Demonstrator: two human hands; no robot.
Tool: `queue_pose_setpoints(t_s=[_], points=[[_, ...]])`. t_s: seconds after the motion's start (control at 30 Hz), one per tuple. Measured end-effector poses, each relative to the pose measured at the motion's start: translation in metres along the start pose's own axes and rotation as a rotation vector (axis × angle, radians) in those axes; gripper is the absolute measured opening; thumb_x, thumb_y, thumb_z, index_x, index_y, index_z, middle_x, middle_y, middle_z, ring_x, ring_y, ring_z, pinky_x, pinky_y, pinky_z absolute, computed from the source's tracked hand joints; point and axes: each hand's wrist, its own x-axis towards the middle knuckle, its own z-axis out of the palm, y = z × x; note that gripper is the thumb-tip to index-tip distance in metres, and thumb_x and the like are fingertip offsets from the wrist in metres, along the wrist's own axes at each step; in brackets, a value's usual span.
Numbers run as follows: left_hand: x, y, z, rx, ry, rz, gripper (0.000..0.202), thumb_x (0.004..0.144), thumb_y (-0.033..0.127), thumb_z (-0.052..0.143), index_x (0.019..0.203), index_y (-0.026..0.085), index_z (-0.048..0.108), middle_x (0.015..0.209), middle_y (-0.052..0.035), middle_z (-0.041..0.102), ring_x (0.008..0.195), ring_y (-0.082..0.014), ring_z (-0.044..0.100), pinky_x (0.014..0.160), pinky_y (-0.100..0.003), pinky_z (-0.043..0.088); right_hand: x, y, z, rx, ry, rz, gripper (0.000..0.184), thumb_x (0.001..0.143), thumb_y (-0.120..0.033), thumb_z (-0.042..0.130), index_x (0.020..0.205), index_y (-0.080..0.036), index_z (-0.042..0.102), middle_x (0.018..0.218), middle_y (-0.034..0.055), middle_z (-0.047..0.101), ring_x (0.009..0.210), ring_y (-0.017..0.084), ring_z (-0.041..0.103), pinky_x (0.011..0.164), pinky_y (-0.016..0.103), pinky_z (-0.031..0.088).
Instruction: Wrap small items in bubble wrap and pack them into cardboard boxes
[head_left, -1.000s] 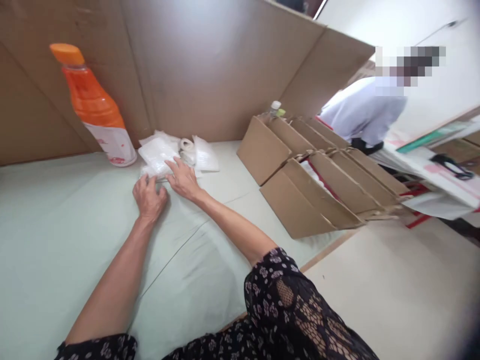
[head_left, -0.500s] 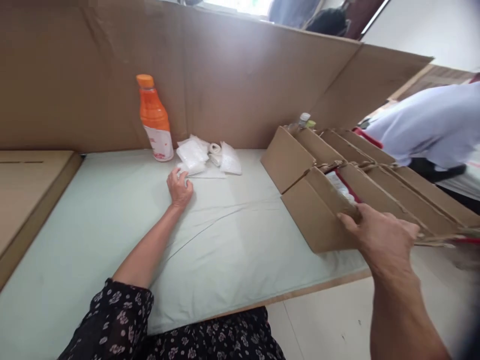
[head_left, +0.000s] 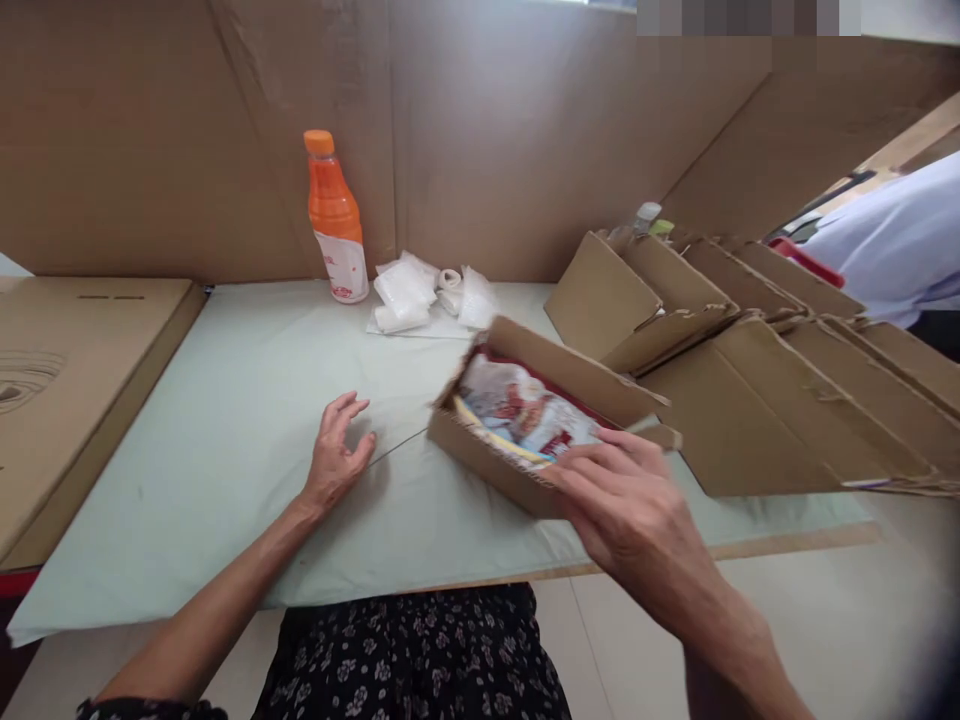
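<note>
An open cardboard box (head_left: 487, 458) is tilted above the green cloth, and my right hand (head_left: 630, 490) grips its near right side. Inside it lie printed plastic packets (head_left: 525, 405), mostly white with red and blue; their kind is unclear. To the left of the box, my left hand (head_left: 337, 455) is over the cloth with its fingers apart, holding nothing. A thin dark cord or line (head_left: 397, 443) runs across the cloth between that hand and the box.
An orange bottle (head_left: 335, 225) and several white wrapped rolls and packets (head_left: 409, 290) stand by the cardboard wall (head_left: 480, 150). More cardboard boxes (head_left: 757, 420) fill the right side, with a person's white sleeve (head_left: 892, 230) beyond. A flat carton (head_left: 90, 350) lies left.
My right hand has pulled one box out of the group on the right and brought it left over the cloth. My left hand has moved down, away from the white packets.
</note>
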Motion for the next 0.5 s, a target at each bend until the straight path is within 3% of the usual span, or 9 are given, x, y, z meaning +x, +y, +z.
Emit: queue_pose_setpoints(t_s=[0.1, 0.17, 0.23, 0.33, 0.4, 0.5], points=[[-0.023, 0.005, -0.024, -0.045, 0.024, -0.036, 0.043, 0.084, 0.022, 0.057, 0.126, 0.025, 0.064, 0.139, -0.0105, 0.061, 0.131, -0.0302, 0.058, 0.091, -0.043, 0.06, 0.006, -0.012, -0.002, 0.198, 0.08, -0.007, 0.018, 0.095, -0.021, 0.061, 0.101, -0.034, 0.072, 0.091, 0.0002, 0.079, 0.09, 0.023, 0.074, 0.102, 0.049, 0.048], [-0.038, 0.007, -0.034, -0.056, 0.046, -0.047, 0.047, 0.083, 0.018, 0.054, 0.127, 0.028, 0.064, 0.138, -0.0081, 0.062, 0.132, -0.0291, 0.058, 0.102, -0.046, 0.057, -0.004, -0.003, 0.002, 0.26, 0.286, 0.168, 0.018, 0.094, -0.026, 0.064, 0.105, -0.036, 0.073, 0.097, 0.0019, 0.079, 0.097, 0.026, 0.074, 0.101, 0.051, 0.051], [-0.051, 0.008, -0.037, -0.078, 0.044, -0.056, 0.052, 0.083, 0.017, 0.054, 0.132, 0.03, 0.062, 0.141, -0.0073, 0.061, 0.135, -0.0285, 0.056, 0.11, -0.047, 0.052, -0.021, 0.014, 0.016, 0.275, 0.43, 0.446, 0.015, 0.094, -0.031, 0.064, 0.103, -0.035, 0.075, 0.099, 0.0029, 0.079, 0.097, 0.027, 0.074, 0.096, 0.049, 0.054], [-0.061, 0.009, -0.029, -0.142, 0.022, -0.077, 0.058, 0.084, 0.021, 0.058, 0.142, 0.028, 0.056, 0.147, -0.0092, 0.057, 0.14, -0.0283, 0.052, 0.117, -0.046, 0.046, -0.05, 0.033, 0.059, 0.37, 0.331, 0.765, 0.026, 0.092, -0.05, 0.062, 0.098, -0.03, 0.078, 0.096, 0.0051, 0.08, 0.092, 0.028, 0.074, 0.088, 0.046, 0.058], [-0.06, 0.01, -0.017, -0.204, -0.007, -0.105, 0.062, 0.085, 0.026, 0.061, 0.146, 0.025, 0.052, 0.149, -0.0113, 0.056, 0.141, -0.029, 0.052, 0.117, -0.046, 0.046, -0.064, 0.032, 0.095, 0.509, 0.224, 0.849, 0.043, 0.092, -0.061, 0.055, 0.103, -0.028, 0.079, 0.1, 0.0074, 0.08, 0.099, 0.03, 0.073, 0.089, 0.047, 0.059], [-0.055, 0.012, 0.0, -0.286, -0.049, -0.164, 0.062, 0.086, 0.032, 0.064, 0.145, 0.023, 0.053, 0.144, -0.0136, 0.059, 0.136, -0.0301, 0.056, 0.114, -0.046, 0.049, -0.068, 0.016, 0.136, 0.662, 0.198, 0.878, 0.054, 0.094, -0.065, 0.046, 0.117, -0.027, 0.077, 0.113, 0.0087, 0.078, 0.121, 0.032, 0.066, 0.106, 0.05, 0.052]])
